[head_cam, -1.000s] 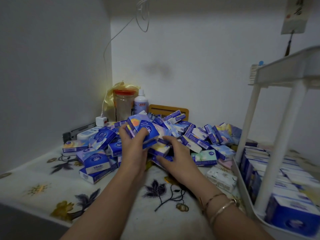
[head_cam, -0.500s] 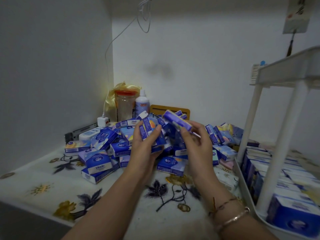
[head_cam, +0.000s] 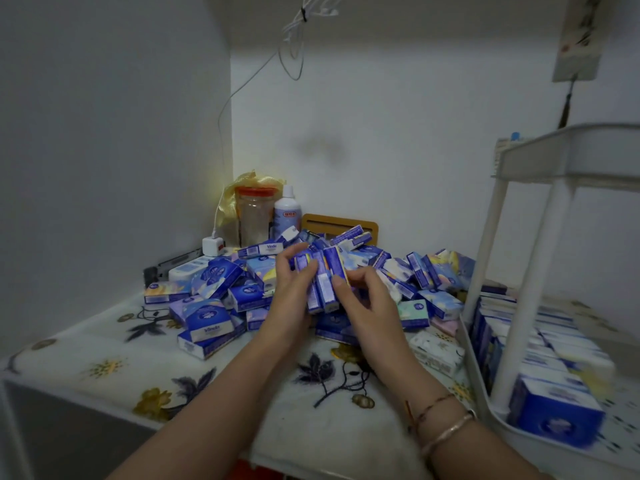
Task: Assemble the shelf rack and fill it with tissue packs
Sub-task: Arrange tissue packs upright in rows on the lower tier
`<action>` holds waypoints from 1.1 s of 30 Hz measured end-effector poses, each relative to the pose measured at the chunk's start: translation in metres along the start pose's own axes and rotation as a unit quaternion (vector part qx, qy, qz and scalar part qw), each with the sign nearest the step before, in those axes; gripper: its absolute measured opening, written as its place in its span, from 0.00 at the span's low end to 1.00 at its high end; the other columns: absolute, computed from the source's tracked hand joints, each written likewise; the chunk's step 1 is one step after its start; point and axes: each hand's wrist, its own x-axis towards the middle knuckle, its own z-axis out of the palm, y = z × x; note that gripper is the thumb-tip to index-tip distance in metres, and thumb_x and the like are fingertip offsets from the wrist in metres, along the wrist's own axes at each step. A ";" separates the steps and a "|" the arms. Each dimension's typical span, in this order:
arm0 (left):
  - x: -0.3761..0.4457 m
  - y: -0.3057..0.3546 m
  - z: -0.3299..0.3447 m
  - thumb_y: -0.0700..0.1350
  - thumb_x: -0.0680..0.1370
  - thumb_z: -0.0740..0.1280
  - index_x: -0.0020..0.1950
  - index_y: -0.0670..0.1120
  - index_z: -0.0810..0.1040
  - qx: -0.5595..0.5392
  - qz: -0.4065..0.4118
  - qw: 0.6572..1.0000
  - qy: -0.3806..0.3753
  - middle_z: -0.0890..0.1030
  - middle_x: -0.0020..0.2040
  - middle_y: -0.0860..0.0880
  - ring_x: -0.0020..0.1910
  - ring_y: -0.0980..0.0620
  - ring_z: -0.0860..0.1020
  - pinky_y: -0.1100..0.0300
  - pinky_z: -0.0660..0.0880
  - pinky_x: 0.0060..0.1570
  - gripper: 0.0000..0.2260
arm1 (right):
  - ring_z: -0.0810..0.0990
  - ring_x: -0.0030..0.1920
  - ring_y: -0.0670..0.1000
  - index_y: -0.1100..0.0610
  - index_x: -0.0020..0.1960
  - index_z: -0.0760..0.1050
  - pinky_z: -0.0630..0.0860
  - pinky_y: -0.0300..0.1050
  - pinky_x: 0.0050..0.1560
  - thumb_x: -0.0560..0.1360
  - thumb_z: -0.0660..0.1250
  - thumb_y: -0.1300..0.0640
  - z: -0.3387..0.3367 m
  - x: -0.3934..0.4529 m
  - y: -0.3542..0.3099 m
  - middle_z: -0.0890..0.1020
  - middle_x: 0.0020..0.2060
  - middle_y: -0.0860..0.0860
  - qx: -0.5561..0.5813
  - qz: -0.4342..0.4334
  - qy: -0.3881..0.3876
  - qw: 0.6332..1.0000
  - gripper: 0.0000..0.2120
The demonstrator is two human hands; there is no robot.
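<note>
Both hands meet above the middle of the pile of tissue packs [head_cam: 242, 289], sharing a small upright bundle of blue packs [head_cam: 320, 282] held on edge, side by side. The left hand [head_cam: 294, 289] cups the bundle from the left, its fingers curled round the top and its thumb lying along the near face. The right hand [head_cam: 363, 299] presses in from the right with the thumb tip against the front of the bundle and the fingers bent behind; the bundle looks like 3 or 4 packs, though the overlap of fingers makes the count uncertain. Neither hand is spread flat: both are clamped on the bundle, which is lifted clear of the loose packs beneath. The pile sprawls across a flowered tablecloth [head_cam: 104, 368] from the left wall toward the white shelf rack [head_cam: 519, 258] standing at the right edge. The rack's lower tray [head_cam: 491, 410] already carries rows of packs standing on edge, and its upper tray [head_cam: 571, 150] sits on slim white posts. Behind the pile stand a clear jar with an orange lid [head_cam: 254, 216], a white bottle [head_cam: 286, 213] and a wooden holder [head_cam: 339, 225]; a white charger [head_cam: 213, 245] with its cable rises along the corner of the wall. 2 bracelets [head_cam: 446, 420] circle the right wrist.
</note>
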 end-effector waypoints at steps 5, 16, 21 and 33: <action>-0.021 0.029 -0.001 0.42 0.81 0.62 0.70 0.60 0.64 0.094 0.014 0.994 -0.059 0.82 0.55 0.52 0.53 0.50 0.82 0.49 0.79 0.53 0.21 | 0.80 0.54 0.48 0.53 0.57 0.72 0.78 0.46 0.54 0.72 0.69 0.42 -0.009 -0.004 -0.027 0.81 0.51 0.48 0.044 0.078 -0.059 0.994 0.19; -0.091 0.077 0.062 0.40 0.82 0.48 0.76 0.52 0.61 0.018 -0.021 0.982 -0.187 0.83 0.51 0.51 0.52 0.53 0.81 0.58 0.79 0.50 0.22 | 0.80 0.50 0.47 0.51 0.57 0.66 0.78 0.50 0.57 0.67 0.76 0.50 -0.059 -0.044 -0.111 0.79 0.46 0.43 -0.049 0.057 -0.045 0.996 0.25; -0.111 0.081 0.085 0.37 0.81 0.57 0.76 0.57 0.59 0.034 -0.066 0.970 -0.231 0.73 0.68 0.50 0.54 0.53 0.81 0.57 0.81 0.47 0.26 | 0.80 0.46 0.46 0.56 0.59 0.65 0.80 0.44 0.48 0.71 0.73 0.55 -0.093 -0.066 -0.129 0.78 0.43 0.46 -0.089 0.047 -0.026 0.995 0.23; -0.115 0.037 0.132 0.58 0.69 0.69 0.75 0.57 0.56 0.161 -0.023 0.967 -0.197 0.60 0.76 0.54 0.70 0.56 0.63 0.56 0.60 0.63 0.37 | 0.80 0.48 0.51 0.54 0.59 0.63 0.78 0.47 0.42 0.74 0.67 0.63 -0.213 -0.108 -0.117 0.78 0.49 0.50 -0.006 0.122 0.100 0.987 0.18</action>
